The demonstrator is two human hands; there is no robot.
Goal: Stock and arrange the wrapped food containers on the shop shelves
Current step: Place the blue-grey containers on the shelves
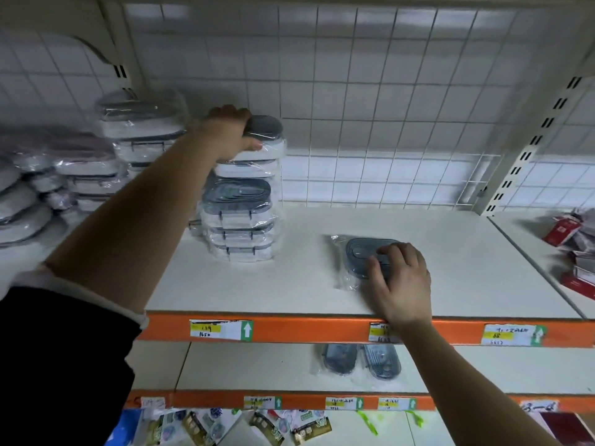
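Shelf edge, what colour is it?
The shelf edge is orange, clear in the head view.

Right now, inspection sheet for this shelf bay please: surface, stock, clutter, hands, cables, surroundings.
Surface: white shelf, orange front edge.
Job's things: stack of wrapped containers at left; lone container flat mid-shelf; pair on the lower shelf.
Clutter: red packs at far right.
Hands: left hand grips the top container of the stack; right hand holds the lone container.
Cables: nothing seen.
Surroundings: wire grid behind; price labels on the edges.
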